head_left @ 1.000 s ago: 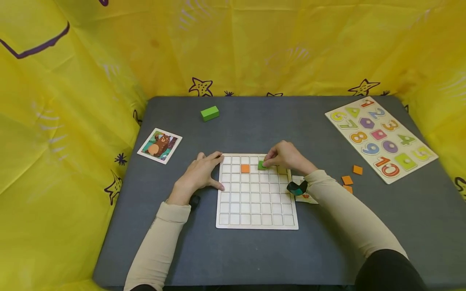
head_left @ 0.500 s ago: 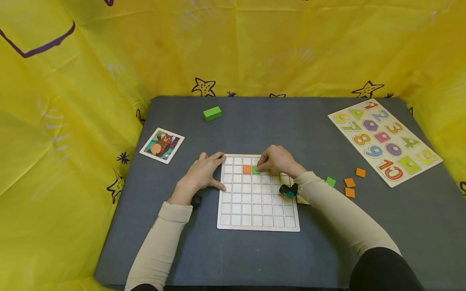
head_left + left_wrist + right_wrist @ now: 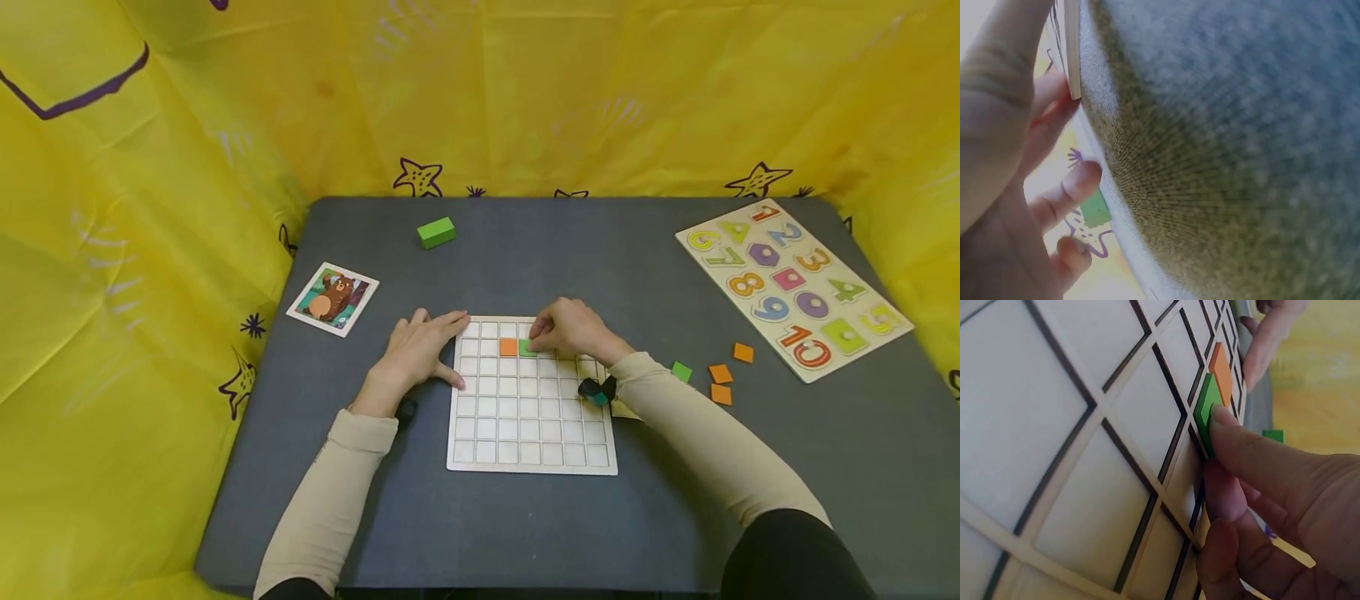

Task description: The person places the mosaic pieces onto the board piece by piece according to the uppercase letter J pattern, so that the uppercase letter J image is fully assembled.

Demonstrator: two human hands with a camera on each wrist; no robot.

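A white grid board [image 3: 507, 430] lies on the dark table. In its second row sits an orange square tile [image 3: 508, 347], with a green square tile [image 3: 527, 348] directly to its right. My right hand [image 3: 573, 327] pinches the green tile between thumb and fingers; in the right wrist view the thumb lies on the green tile [image 3: 1207, 403], beside the orange tile [image 3: 1221, 370]. My left hand [image 3: 414, 350] rests against the board's upper left edge, fingers and thumb spread; the left wrist view shows its fingers touching the board's edge [image 3: 1073, 50].
Several orange tiles [image 3: 721, 394] and a green tile [image 3: 681, 372] lie right of the board. A card [image 3: 626, 411] is partly under my right forearm. A number puzzle [image 3: 795, 287] lies far right, a bear picture [image 3: 332, 299] left, a green block [image 3: 437, 232] behind.
My right hand has moved slightly left with the green tile, which now sits beside the orange one. The green tile near the orange ones has come into view. My left hand stays at the board.
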